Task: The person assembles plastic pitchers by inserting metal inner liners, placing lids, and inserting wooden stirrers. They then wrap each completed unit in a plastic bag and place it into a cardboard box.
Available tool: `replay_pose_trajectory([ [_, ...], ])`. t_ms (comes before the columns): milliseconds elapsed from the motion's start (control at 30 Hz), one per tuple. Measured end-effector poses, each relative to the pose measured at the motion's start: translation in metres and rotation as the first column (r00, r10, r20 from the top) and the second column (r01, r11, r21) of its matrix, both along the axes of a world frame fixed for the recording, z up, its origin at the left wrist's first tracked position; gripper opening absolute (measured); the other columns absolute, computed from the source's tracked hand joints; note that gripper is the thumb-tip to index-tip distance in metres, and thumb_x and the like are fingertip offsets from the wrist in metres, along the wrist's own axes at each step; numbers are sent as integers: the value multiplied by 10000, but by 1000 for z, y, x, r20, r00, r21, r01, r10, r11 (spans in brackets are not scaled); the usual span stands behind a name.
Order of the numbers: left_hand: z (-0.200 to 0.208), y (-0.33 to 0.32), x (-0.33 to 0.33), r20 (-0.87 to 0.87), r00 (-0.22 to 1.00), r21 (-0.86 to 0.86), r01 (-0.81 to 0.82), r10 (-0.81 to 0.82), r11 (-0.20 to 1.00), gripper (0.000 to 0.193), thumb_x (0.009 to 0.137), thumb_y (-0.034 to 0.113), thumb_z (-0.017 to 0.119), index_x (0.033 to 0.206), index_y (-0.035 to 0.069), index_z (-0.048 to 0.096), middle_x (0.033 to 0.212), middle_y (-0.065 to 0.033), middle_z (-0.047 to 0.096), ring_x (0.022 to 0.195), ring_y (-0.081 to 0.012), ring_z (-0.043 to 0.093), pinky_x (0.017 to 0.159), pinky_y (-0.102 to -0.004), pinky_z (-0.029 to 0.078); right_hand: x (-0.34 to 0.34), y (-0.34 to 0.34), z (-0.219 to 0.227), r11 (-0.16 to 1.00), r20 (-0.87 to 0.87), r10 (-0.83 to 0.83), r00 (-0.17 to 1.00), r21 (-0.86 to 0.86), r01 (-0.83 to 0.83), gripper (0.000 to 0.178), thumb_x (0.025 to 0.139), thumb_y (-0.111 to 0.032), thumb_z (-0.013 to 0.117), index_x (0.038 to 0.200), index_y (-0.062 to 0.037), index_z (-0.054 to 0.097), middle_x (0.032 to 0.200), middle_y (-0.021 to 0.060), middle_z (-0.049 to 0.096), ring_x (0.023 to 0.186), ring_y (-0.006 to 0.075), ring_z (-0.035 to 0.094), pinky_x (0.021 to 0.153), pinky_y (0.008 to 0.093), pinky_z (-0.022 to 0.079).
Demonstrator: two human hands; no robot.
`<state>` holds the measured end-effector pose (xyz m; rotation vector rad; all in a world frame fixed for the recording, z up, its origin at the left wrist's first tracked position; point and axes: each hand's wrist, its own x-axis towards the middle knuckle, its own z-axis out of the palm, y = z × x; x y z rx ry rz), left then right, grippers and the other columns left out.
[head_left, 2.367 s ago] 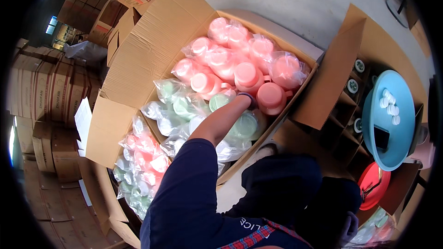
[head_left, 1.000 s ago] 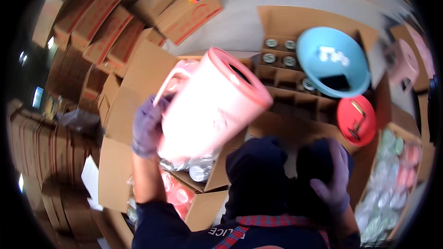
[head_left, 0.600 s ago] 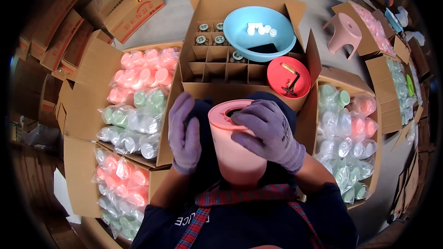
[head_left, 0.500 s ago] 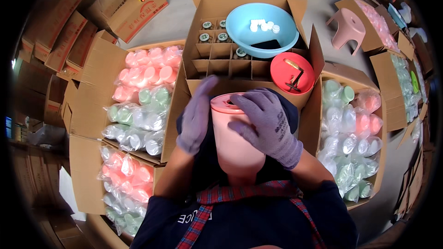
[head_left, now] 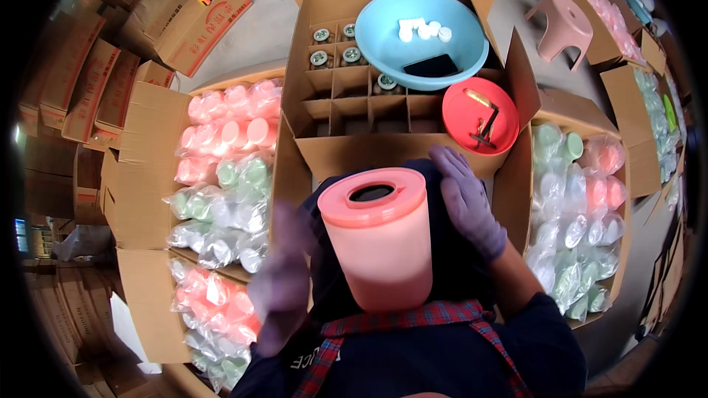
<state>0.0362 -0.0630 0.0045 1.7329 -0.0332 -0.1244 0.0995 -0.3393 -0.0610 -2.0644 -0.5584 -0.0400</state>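
A tall pink plastic container [head_left: 380, 250] with an oval hole in its pink lid stands upright on my lap, against my dark trousers. My left hand [head_left: 284, 284], in a purple glove and blurred by motion, hangs just left of the container with fingers spread and nothing in it. My right hand [head_left: 468, 203], also in a purple glove, lies on my knee just right of the container with a small gap between them. Neither hand grips the container.
A divided cardboard box [head_left: 354, 99] ahead holds a few lidded jars, a blue bowl [head_left: 420, 37] with white caps and a red dish [head_left: 479, 114] with a tool. Open boxes of wrapped pink and green containers stand left [head_left: 221, 177] and right [head_left: 575, 199]. A pink stool [head_left: 564, 26] stands far right.
Both hands held the pink container at its top before. Now they have come off it, the left dropping down to the left and the right moving out to the right.
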Motion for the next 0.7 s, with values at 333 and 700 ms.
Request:
replay_pose_trajectory([
  [333, -7, 5, 109, 35, 996, -437, -56, 80, 898, 413, 1017, 185, 567, 1343, -63, 513, 1271, -121, 613, 1174, -191, 587, 1009, -320, 468, 101, 77, 33, 917, 106, -176, 979, 379, 124, 477, 864, -193, 684, 1268, 16, 543, 1237, 225, 561, 1105, 394, 578, 980, 422, 475],
  [700, -55, -16, 121, 112, 964, -507, -153, 241, 848, 474, 991, 140, 614, 1406, -53, 489, 1334, -123, 586, 1210, -188, 555, 1043, -330, 434, 106, 80, 12, 987, 486, 129, 865, -144, -66, 734, 805, -240, 731, 1453, -116, 409, 1306, 236, 509, 920, 448, 642, 760, 482, 549],
])
